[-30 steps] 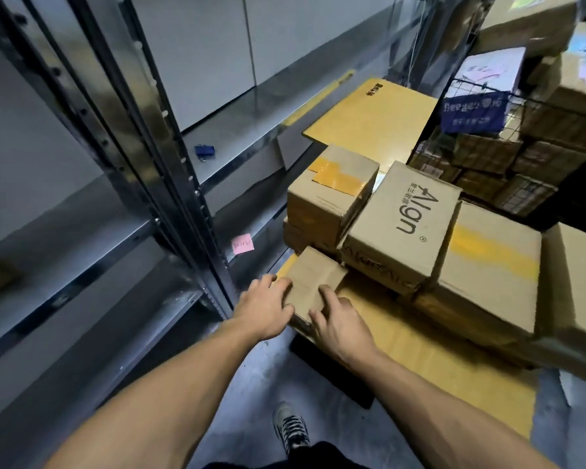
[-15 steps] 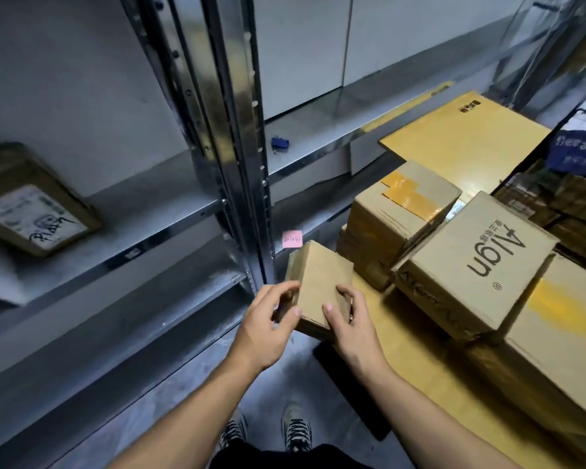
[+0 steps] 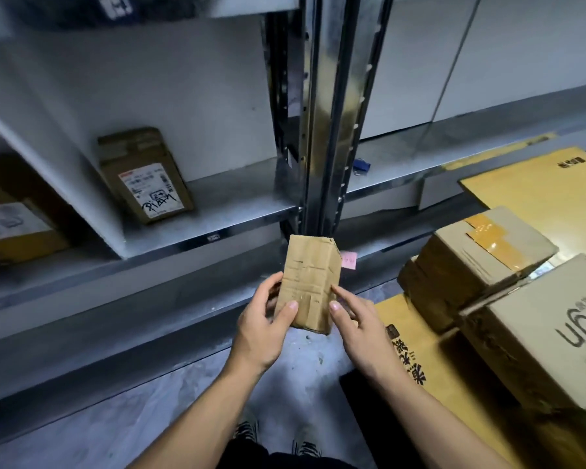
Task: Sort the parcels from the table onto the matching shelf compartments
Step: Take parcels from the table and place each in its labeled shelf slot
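Now, at the foot of the steel racking, I have both hands on one small parcel (image 3: 310, 282), held upright in the air between them and just in front of the rack's upright post (image 3: 322, 130). The left hand (image 3: 263, 328) grips the parcel's left edge, thumb flat on the front face and fingers curled round behind. The right hand (image 3: 359, 324) pinches the lower right edge, thumb on the face and forefinger laid along the side. A pink note (image 3: 348, 260) is stuck to the rack just beyond the right hand's forefinger.

Up and to the left of the left hand, a labelled parcel (image 3: 146, 174) lies in a shelf compartment, with another parcel (image 3: 14, 221) in the compartment further left. To the right of the right hand, larger boxes (image 3: 477, 252) are stacked on the bench (image 3: 535, 191).

I judge the small parcel light, since finger grips alone carry it. It looks fairly stiff, but its cardboard is creased and one top corner is crushed, so it may give under a hard squeeze. The face turned to me shows no label, and I cannot tell which compartment it matches. The long edges, low down, look the soundest place to hold it.
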A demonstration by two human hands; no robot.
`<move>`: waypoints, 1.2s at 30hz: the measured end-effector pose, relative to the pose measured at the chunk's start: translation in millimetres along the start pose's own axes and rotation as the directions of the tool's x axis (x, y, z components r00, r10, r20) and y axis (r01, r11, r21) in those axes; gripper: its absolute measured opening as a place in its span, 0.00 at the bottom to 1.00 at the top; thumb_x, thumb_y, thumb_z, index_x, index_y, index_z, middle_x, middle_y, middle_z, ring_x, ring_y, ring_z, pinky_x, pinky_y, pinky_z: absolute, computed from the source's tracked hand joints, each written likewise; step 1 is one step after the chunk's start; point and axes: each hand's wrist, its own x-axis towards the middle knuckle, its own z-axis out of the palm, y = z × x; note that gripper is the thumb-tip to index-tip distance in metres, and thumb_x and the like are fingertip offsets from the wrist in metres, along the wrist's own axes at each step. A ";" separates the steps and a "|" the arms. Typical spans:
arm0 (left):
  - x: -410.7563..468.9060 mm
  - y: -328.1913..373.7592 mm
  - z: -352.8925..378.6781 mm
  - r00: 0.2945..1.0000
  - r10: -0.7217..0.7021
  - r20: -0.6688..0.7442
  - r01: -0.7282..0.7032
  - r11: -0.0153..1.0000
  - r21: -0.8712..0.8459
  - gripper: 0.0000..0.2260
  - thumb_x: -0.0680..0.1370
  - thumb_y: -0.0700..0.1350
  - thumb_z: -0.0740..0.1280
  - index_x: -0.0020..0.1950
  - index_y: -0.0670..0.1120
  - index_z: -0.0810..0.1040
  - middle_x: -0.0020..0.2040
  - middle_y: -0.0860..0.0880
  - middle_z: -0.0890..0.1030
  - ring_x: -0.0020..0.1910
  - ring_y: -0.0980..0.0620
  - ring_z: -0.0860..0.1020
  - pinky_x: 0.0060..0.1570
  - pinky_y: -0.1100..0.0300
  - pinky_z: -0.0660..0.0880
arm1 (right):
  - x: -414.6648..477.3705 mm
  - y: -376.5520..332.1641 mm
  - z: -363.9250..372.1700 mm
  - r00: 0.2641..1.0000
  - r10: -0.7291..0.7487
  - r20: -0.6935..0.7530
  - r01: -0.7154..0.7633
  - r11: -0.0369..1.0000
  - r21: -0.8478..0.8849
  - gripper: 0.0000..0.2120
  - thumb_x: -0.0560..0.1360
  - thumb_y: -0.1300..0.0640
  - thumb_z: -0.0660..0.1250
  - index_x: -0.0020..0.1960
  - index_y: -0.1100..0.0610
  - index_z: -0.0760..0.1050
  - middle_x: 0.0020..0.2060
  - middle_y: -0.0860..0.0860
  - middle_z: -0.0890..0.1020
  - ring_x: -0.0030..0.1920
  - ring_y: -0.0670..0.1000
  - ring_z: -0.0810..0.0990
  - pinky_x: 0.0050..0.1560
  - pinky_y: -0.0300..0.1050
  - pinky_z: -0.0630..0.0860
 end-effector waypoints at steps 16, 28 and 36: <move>38.8 -14.4 -97.8 0.975 0.194 -0.107 -0.178 0.974 0.142 0.19 0.71 0.56 0.68 0.61 0.70 0.72 0.61 0.62 0.73 0.63 0.56 0.75 0.64 0.50 0.73 | 30.1 -60.2 75.7 0.995 0.041 0.093 -0.089 0.794 0.602 0.22 0.74 0.58 0.70 0.67 0.53 0.71 0.50 0.56 0.85 0.50 0.53 0.85 0.45 0.50 0.81; 67.4 -20.3 -153.8 0.956 0.290 -0.042 -0.268 0.922 0.279 0.23 0.74 0.49 0.72 0.64 0.67 0.68 0.60 0.58 0.74 0.58 0.60 0.75 0.59 0.60 0.74 | 54.1 -85.3 122.8 0.987 -0.101 -0.121 0.112 0.990 0.083 0.21 0.79 0.54 0.66 0.65 0.32 0.72 0.56 0.46 0.79 0.55 0.45 0.81 0.57 0.46 0.79; 90.2 -16.4 -157.9 0.933 0.359 0.031 -0.344 0.861 0.375 0.23 0.75 0.48 0.69 0.70 0.55 0.70 0.64 0.59 0.70 0.62 0.69 0.69 0.60 0.76 0.63 | 77.3 -99.8 134.7 0.997 -0.030 -0.077 0.041 0.988 0.152 0.29 0.70 0.40 0.72 0.68 0.31 0.67 0.56 0.41 0.82 0.57 0.44 0.81 0.59 0.56 0.79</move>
